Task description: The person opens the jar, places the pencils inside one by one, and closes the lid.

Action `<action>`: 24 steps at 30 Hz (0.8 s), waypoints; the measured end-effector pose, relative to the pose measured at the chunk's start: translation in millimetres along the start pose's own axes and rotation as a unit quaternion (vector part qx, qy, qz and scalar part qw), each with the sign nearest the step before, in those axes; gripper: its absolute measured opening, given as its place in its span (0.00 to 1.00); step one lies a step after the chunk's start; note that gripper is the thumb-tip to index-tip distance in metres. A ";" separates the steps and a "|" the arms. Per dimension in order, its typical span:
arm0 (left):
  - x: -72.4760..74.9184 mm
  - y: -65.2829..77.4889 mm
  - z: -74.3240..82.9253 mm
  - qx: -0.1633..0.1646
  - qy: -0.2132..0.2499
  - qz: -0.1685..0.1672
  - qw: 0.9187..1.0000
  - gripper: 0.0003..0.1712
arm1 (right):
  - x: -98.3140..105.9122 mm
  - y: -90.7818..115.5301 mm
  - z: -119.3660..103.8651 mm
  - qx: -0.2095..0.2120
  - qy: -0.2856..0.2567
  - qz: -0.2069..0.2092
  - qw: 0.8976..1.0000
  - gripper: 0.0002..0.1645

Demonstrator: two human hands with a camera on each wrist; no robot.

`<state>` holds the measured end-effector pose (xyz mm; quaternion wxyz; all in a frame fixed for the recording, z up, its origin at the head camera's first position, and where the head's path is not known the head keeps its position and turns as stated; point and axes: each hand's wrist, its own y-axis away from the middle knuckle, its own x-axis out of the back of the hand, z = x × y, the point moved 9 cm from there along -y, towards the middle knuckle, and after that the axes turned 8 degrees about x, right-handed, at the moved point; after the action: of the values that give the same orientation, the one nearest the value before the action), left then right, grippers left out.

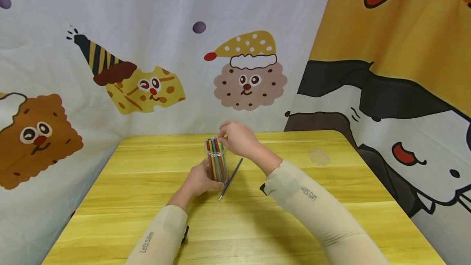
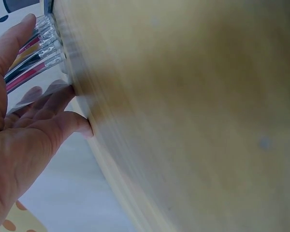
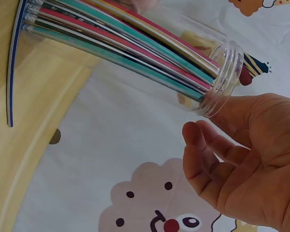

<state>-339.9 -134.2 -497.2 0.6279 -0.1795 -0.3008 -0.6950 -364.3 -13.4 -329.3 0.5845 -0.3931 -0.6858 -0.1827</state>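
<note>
A clear jar (image 1: 226, 162) stands on the table, packed with red, green, yellow and dark pencils (image 3: 130, 53). My left hand (image 1: 198, 180) holds the jar low down, thumb across the near side and fingers around the left. At the jar's mouth is my right hand (image 1: 240, 138). In the right wrist view its thumb reaches the rim by the pencil ends, while the other fingers curl loosely outside, with nothing visible between them. A dark blue pencil (image 1: 230, 179) lies on the table just right of the jar, its pale end toward me.
A round clear lid (image 1: 319, 158) lies at the table's right rear. The yellow wood-grain table (image 1: 147, 199) meets a printed cloth (image 1: 165, 19) at its back edge, with more cloth hanging along both sides.
</note>
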 end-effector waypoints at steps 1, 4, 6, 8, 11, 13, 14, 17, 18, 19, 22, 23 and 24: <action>-0.3 0.0 0.3 0.000 0.001 -0.002 1.000 0.54 | 0.3 -0.5 -1.1 0.003 0.002 -0.005 1.000 0.11; -0.3 -0.1 0.4 0.000 0.003 -0.003 1.000 0.54 | 2.0 -2.8 -4.0 0.008 0.011 -0.017 1.000 0.11; 0.0 0.0 0.5 0.001 0.000 -0.002 1.000 0.55 | 2.8 -4.4 -4.1 0.003 0.020 -0.020 1.000 0.10; 0.1 0.4 0.7 0.001 -0.002 -0.002 1.000 0.55 | 3.4 -5.5 -3.7 -0.005 0.030 -0.020 0.999 0.09; -0.7 1.4 1.3 0.002 -0.002 -0.004 1.000 0.55 | 3.4 -6.2 -4.1 -0.003 0.060 -0.016 0.998 0.07; -0.8 2.2 1.8 0.001 0.001 -0.004 1.000 0.55 | 3.1 -6.4 -6.3 0.013 0.088 -0.013 0.996 0.07; -1.2 2.4 2.0 0.000 0.001 -0.003 1.000 0.55 | 2.9 -6.3 -7.8 0.023 0.104 -0.012 0.994 0.07; -0.6 3.0 2.2 -0.001 -0.005 0.000 1.000 0.56 | 2.4 -3.9 -11.4 0.054 0.130 -0.010 0.990 0.10; -0.2 3.3 2.6 -0.002 -0.007 0.000 1.000 0.57 | 1.8 -2.8 -11.4 0.064 0.122 -0.014 0.990 0.12; -0.1 3.3 2.6 -0.001 -0.008 0.000 1.000 0.57 | 1.4 -1.7 -10.2 0.071 0.102 -0.017 0.992 0.15; 0.3 3.3 2.9 0.000 -0.011 0.000 1.000 0.58 | 1.8 1.1 3.5 0.062 0.004 -0.027 0.998 0.22; 0.5 3.1 3.1 0.000 -0.010 0.000 1.000 0.59 | 1.7 1.6 11.5 0.046 -0.033 -0.029 0.998 0.23; 0.8 2.9 3.2 -0.001 -0.010 0.001 1.000 0.59 | 1.1 2.0 21.0 0.029 -0.065 -0.025 0.997 0.24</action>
<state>-337.6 -132.9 -493.7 0.6254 -0.1870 -0.3059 -0.6930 -376.7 3.1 -333.9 0.5449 -0.3698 -0.7371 -0.1515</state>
